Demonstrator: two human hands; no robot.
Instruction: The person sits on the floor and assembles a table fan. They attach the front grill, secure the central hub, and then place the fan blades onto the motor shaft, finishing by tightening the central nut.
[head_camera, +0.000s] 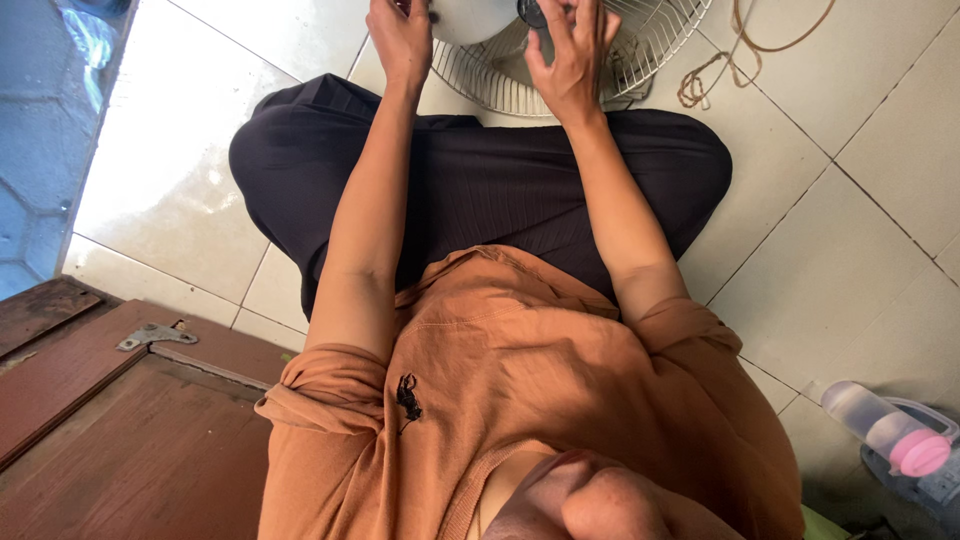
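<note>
Both hands are at the top of the view, on a fan part that lies on the floor before the crossed legs. On the picture's left side, the left hand (400, 40) curls its fingers over the edge of the pale round hub (465, 18). Beside it, the right hand (572, 55) has spread fingers around a small dark knob (531, 12); I cannot tell if it really grips it. Under both lies the white wire fan guard (640, 50), touching the black trousers (480, 180). Near the guard, a brown cord (715, 75) makes loops on the pale tiled floor (860, 220). Well apart, at the lower right edge, stands a clear bottle with pink cap (890, 430). A dark wooden door (110, 400) with a metal hinge (155, 335) is at the lower left.
</note>
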